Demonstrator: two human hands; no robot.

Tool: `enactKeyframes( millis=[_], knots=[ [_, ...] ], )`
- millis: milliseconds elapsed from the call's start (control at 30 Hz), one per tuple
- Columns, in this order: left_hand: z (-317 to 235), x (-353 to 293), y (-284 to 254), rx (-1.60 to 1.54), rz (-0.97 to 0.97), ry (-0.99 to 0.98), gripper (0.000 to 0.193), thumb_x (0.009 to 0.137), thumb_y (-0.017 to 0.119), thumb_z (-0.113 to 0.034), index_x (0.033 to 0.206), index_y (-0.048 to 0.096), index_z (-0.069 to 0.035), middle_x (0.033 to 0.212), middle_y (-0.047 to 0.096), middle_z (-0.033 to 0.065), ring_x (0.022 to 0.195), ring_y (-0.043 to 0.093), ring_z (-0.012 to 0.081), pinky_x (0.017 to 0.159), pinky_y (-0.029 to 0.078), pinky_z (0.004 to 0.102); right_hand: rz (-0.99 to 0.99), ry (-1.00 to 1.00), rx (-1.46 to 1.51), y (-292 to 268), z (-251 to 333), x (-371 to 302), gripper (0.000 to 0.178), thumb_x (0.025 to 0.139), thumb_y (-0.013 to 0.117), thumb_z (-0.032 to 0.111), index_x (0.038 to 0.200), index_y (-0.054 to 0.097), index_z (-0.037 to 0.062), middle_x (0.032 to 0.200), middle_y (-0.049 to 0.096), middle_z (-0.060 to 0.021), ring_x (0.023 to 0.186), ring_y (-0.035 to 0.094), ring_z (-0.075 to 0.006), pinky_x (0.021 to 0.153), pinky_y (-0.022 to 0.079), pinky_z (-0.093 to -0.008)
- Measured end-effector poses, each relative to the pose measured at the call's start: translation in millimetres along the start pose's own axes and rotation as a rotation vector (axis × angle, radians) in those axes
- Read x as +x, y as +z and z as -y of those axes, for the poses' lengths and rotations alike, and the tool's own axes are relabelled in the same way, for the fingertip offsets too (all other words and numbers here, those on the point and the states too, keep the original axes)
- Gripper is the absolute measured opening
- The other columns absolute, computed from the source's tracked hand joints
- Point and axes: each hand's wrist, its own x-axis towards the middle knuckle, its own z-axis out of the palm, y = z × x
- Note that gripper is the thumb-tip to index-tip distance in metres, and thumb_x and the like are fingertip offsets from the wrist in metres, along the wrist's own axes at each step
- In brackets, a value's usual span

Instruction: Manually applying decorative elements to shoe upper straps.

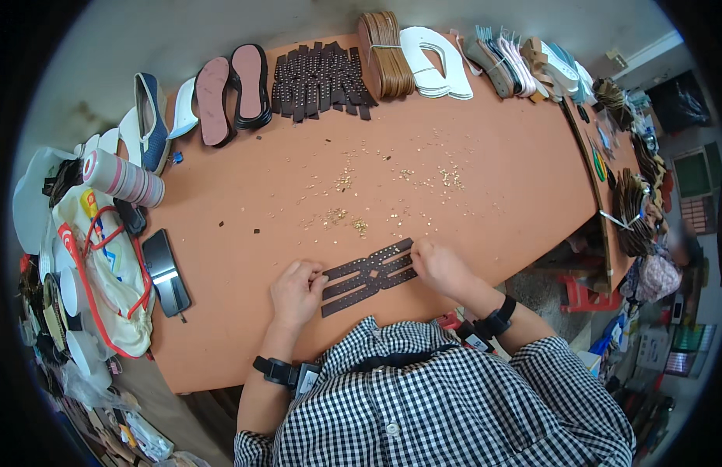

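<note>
- A dark brown strap upper [363, 269], cut into long strips joining around a diamond-shaped opening, is lying slightly aslant near the desk's [221, 319] front edge, between the two hands.
- The left hand's [296, 294] grip is pinching the end of the uppermost strip at the left.
- The right hand's [441, 268] grip is appearing to pinch the uppermost strip's far end, thumb and fingers closing together.
- The upper is probably being light, thin and bendy, hardly slippery; its narrow strips are likely twisting if pulled singly, so holding near the joined middle or by paired strip ends is seeming steadier.
- Gold-coloured bits [360, 226] are lying scattered beyond it, too small for making out their shape.
- The fingers are covering the held strip tips, the right fingertips are partly hiding, and whether the upper's pale dots are being studs or holes is staying unclear.
</note>
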Motion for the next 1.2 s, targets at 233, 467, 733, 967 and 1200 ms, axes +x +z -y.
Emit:
enactKeyframes(
  millis=[233, 467, 733, 967, 1200],
  knots=[
    [-0.3, 0.4, 0.2, -0.006, -0.022, 0.054, 0.017, 0.071, 0.071, -0.006, 0.086, 0.063, -0.005, 0.075, 0.058, 0.0054, 0.063, 0.057, 0.0146, 0.057, 0.048, 0.0258, 0.003, -0.038, -0.048, 9.1, 0.0, 3.2, 0.014, 0.087, 0.049, 0.012, 0.093, 0.047, -0.0009, 0.087, 0.057, -0.0243, 0.072, 0.059, -0.0425, 0.065, 0.048, -0.0497],
    [1.6, 0.0, 2.1, -0.018, -0.03, 0.047, 0.016, 0.071, 0.071, -0.006, 0.085, 0.063, -0.004, 0.076, 0.059, 0.0058, 0.063, 0.059, 0.0151, 0.057, 0.048, 0.0262, 0.05, -0.075, -0.065, 2.4, 6.1, 2.5, 0.013, 0.088, 0.046, 0.012, 0.089, 0.045, -0.0011, 0.084, 0.056, -0.0241, 0.072, 0.059, -0.0422, 0.064, 0.049, -0.0493],
    [1.6, 1.2, 1.5, -0.003, -0.014, 0.032, 0.017, 0.071, 0.071, -0.007, 0.085, 0.063, -0.004, 0.078, 0.06, 0.0064, 0.065, 0.06, 0.0163, 0.058, 0.049, 0.0266, 0.157, -0.048, -0.136, -3.5, 12.0, 2.2, 0.013, 0.089, 0.044, 0.011, 0.09, 0.044, -0.0018, 0.087, 0.055, -0.0252, 0.074, 0.059, -0.042, 0.066, 0.049, -0.0488],
    [-2.0, 2.4, -0.6, 0.009, -0.019, 0.021, 0.013, 0.071, 0.069, -0.008, 0.081, 0.062, -0.008, 0.074, 0.06, 0.0039, 0.064, 0.062, 0.0185, 0.056, 0.049, 0.0302, 0.083, -0.05, -0.108, 2.9, 3.8, 1.6, 0.013, 0.088, 0.043, 0.011, 0.091, 0.044, -0.0011, 0.09, 0.055, -0.0245, 0.075, 0.059, -0.0425, 0.067, 0.049, -0.0496],
    [-2.4, 2.8, -2.3, 0.004, 0.004, 0.021, 0.016, 0.071, 0.071, -0.006, 0.084, 0.063, -0.005, 0.076, 0.059, 0.0057, 0.062, 0.058, 0.0157, 0.056, 0.048, 0.0264, 0.065, -0.131, -0.055, -0.3, 3.1, 1.4, 0.012, 0.087, 0.046, 0.01, 0.09, 0.044, -0.0013, 0.088, 0.054, -0.0247, 0.075, 0.058, -0.0433, 0.067, 0.048, -0.0498]
  ],
)
